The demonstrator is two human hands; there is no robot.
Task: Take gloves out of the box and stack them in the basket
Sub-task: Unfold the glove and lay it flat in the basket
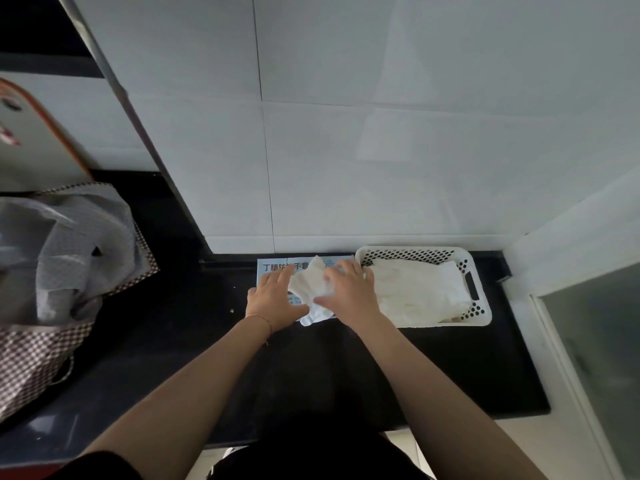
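A light blue glove box (pixel 268 268) with dark print lies flat on the black counter against the wall. My left hand (pixel 273 299) rests on the box's left part, thumb stretched toward a crumpled white glove (pixel 311 289) that rises from the box top. My right hand (pixel 349 292) pinches this glove from the right, between thumb and fingers. Directly right of the box stands a white perforated basket (pixel 479 296) holding a flat pile of white gloves (pixel 415 292).
A checked fabric bag (pixel 41 344) with a grey plastic bag inside stands at the left on the counter. White tiled wall rises behind the box. The counter's right end meets a white ledge and a frosted glass pane (pixel 602 337).
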